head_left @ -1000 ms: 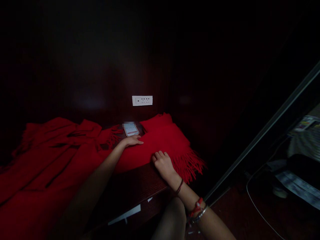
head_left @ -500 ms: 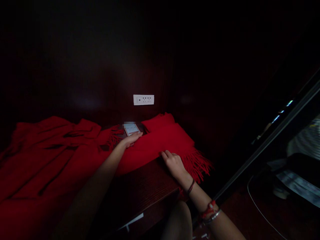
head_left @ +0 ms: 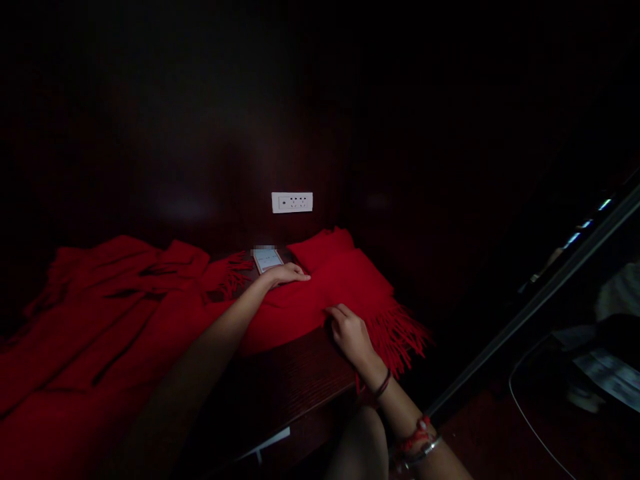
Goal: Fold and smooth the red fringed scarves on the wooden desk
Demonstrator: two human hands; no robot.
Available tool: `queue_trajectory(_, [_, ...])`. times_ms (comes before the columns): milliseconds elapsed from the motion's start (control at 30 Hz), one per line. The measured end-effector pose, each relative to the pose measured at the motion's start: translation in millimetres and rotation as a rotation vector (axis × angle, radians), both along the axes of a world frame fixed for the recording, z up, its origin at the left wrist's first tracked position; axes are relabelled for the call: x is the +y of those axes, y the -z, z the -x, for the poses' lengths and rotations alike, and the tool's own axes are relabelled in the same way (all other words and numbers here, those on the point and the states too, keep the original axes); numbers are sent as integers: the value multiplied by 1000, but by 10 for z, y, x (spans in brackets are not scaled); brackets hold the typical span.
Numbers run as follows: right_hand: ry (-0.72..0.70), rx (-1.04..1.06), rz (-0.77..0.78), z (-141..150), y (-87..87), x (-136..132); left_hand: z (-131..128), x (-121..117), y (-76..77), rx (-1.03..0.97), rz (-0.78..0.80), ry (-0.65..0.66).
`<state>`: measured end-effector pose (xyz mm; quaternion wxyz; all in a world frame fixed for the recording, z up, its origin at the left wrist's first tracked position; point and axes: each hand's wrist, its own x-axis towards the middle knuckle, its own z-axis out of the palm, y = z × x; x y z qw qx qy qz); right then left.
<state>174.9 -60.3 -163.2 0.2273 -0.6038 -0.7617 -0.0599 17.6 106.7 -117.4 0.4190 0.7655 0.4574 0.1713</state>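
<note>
A long red scarf point(head_left: 125, 320) with fringed ends lies spread over a dark wooden surface point(head_left: 290, 380). My left hand point(head_left: 286, 274) rests flat on the scarf's far edge, fingers stretched out, just in front of a small lit phone point(head_left: 267, 259). My right hand point(head_left: 350, 331) sits at the scarf's near edge by the right-hand fringe point(head_left: 397, 330), its fingers curled onto the cloth. Bracelets circle my right wrist.
A white socket plate point(head_left: 292, 202) is set in the dark back wall. To the right a slanted metal rail point(head_left: 540, 293) borders a dim floor area with a cable point(head_left: 525, 407) and blurred objects. My knee point(head_left: 360, 447) shows below the surface's edge.
My left hand slid right along the scarf's far edge, past the phone. My right hand shifted right and slightly forward along the near edge. The view drifted a little.
</note>
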Motion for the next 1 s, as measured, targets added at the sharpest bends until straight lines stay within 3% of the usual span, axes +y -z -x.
queue_trajectory(200, [-29, 63, -63, -26, 26, 35, 3, 5, 71, -23, 14, -56])
queue_trajectory(500, [52, -143, -14, 9, -21, 44, -53, 70, 123, 12, -12, -70])
queue_trajectory(1000, [78, -218, -28, 22, -25, 39, -145, 53, 27, 122, -179, -78])
